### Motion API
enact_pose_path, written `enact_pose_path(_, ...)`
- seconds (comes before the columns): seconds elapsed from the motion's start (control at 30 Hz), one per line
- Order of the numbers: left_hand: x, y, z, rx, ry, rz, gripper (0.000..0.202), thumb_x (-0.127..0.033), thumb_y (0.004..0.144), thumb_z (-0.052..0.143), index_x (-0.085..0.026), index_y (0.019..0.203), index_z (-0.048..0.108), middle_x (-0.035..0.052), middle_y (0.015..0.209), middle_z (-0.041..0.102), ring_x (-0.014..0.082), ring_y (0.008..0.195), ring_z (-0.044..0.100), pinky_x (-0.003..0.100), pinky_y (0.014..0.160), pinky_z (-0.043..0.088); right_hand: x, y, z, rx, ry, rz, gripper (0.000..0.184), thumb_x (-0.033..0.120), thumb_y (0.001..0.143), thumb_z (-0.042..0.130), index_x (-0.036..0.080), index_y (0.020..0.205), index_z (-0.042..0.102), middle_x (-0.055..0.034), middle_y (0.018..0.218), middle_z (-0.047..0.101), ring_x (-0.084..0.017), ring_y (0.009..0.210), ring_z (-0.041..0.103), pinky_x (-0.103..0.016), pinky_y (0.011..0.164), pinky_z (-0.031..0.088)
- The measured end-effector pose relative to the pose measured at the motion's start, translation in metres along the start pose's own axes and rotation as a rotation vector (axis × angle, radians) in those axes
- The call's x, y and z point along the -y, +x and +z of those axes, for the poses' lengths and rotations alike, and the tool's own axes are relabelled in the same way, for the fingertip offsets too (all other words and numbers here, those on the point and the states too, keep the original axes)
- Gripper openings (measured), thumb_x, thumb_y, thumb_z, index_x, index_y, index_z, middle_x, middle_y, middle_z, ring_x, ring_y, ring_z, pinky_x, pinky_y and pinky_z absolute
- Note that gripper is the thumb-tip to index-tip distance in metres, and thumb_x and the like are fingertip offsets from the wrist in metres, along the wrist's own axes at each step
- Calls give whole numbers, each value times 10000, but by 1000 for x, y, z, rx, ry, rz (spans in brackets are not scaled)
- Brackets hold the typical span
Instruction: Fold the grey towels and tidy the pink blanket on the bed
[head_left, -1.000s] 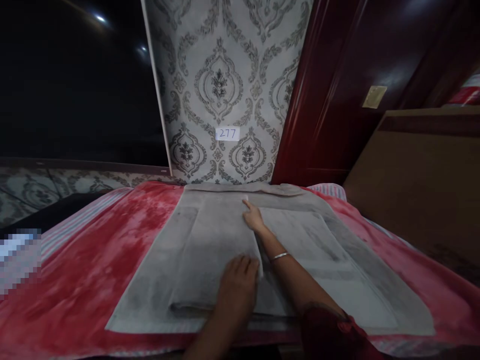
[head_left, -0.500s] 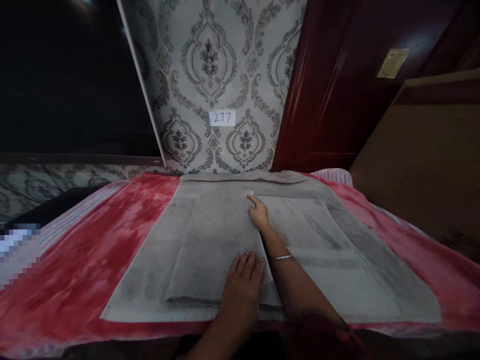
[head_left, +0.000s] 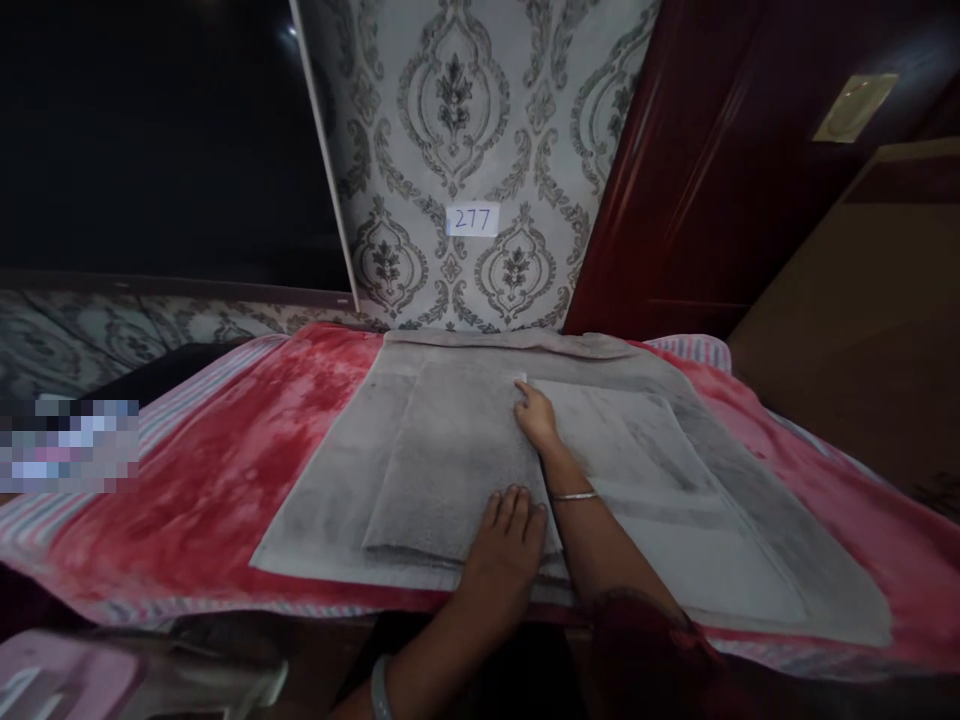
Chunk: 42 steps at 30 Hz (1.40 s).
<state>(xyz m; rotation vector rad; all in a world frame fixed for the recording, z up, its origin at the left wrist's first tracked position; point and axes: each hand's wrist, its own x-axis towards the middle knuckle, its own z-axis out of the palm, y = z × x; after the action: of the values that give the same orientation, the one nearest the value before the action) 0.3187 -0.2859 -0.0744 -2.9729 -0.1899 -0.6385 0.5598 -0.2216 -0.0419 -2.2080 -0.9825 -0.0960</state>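
A folded grey towel (head_left: 450,455) lies flat in front of me, on top of a wider spread of grey cloth (head_left: 322,530). My left hand (head_left: 510,535) rests palm down on its near right part, fingers stretched out. Farther away, my right hand (head_left: 537,415) touches the far right corner, index finger extended and thumb a little apart; the other fingers are partly hidden. To the right of the folded part lies a paler grey layer (head_left: 645,540), beneath my right forearm.
A red and pink blanket (head_left: 202,480) with a striped edge spreads underneath. Behind stands a patterned wall with a card (head_left: 472,219) reading 277. A dark screen (head_left: 165,150) is on the left, a brown board (head_left: 862,320) on the right. Something pink (head_left: 67,675) shows at lower left.
The view has shifted, so the scene sits farther right and slightly higher. Both hands keep nearly the same places on the towel. A pink object has come into view at lower left.
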Motion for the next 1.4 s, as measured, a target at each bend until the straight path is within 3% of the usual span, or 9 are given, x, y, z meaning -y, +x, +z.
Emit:
enact_pose_path(0.13, 10, -10, -29, 79, -239, 55, 421, -288, 968, 526, -198, 1376, 574, 119, 1447, 580, 267, 1378, 504, 456, 1139, 436, 5, -5, -7, 31, -77, -6, 580, 96, 852, 437, 138, 1417, 560, -124, 1328, 644, -229, 1224, 588, -350, 1094, 419)
enact_pose_path(0.23, 41, -14, -65, 132, -383, 47, 348, -223, 987, 466, -266, 1283, 644, 40, 1314, 687, 183, 1266, 604, 408, 1141, 438, 16, -11, -17, 47, -135, 1, 541, 139, 879, 474, 130, 1413, 562, -177, 1363, 606, -285, 1247, 564, -419, 1081, 425)
enact_pose_path(0.37, 85, -9, -95, 87, -188, -179, 434, -217, 966, 490, -153, 1387, 575, 155, 1463, 557, 292, 1404, 468, 543, 1207, 312, 52, -13, -28, 31, -293, -154, 550, 347, 966, 506, 218, 1499, 464, -166, 1607, 329, -362, 1433, 344, -548, 1111, 351)
enact_pose_path(0.5, 95, -13, -79, 188, -119, -245, 671, -430, 884, 648, -221, 1496, 465, 191, 1601, 346, 408, 1499, 255, 692, 1187, 205, 86, -5, -14, 204, -406, -369, 567, 478, 1019, 405, 309, 1559, 359, -80, 1660, 238, -336, 1511, 200, -602, 1167, 229)
enact_pose_path(0.67, 91, -27, -52, 263, -171, -243, 684, -526, 916, 564, -316, 1541, 381, 162, 1645, 245, 422, 1520, 143, 740, 1167, 159, 78, 0, 18, 459, -435, -411, 590, 522, 1038, 322, 306, 1586, 290, -58, 1661, 237, -308, 1523, 189, -579, 1193, 183)
enact_pose_path(0.93, 97, -36, -50, 129, -208, -215, 623, -414, 866, 641, -297, 1463, 502, 144, 1612, 350, 408, 1497, 267, 716, 1158, 256, 59, 24, 16, 425, -430, -377, 547, 472, 1047, 337, 305, 1568, 338, -69, 1648, 272, -295, 1511, 230, -545, 1179, 232)
enact_pose_path(1.1, 135, -70, -60, -170, -381, -536, 468, -313, 905, 527, -225, 1360, 594, 134, 1462, 563, 314, 1333, 547, 536, 1071, 488, 23, 62, 0, 330, -435, -146, 500, 409, 1018, 452, 190, 1464, 512, -178, 1438, 555, -311, 1352, 485, -471, 1106, 365)
enact_pose_path(1.27, 155, -88, -72, -74, -908, -876, 599, -542, 881, 547, -176, 1354, 577, 77, 1033, 766, 247, 985, 732, 375, 858, 607, 1, 91, -7, 400, -375, -122, 529, 416, 902, 664, 118, 1337, 623, -176, 1306, 655, -289, 1202, 616, -344, 989, 472)
enact_pose_path(1.4, 136, -86, -68, -88, -1117, -963, 729, -503, 868, 579, -156, 1490, 421, 162, 1351, 640, 283, 1124, 681, 334, 707, 628, 0, 100, -4, 424, -307, -111, 506, 370, 827, 743, 128, 1266, 672, -135, 1214, 712, -259, 1093, 674, -304, 914, 507)
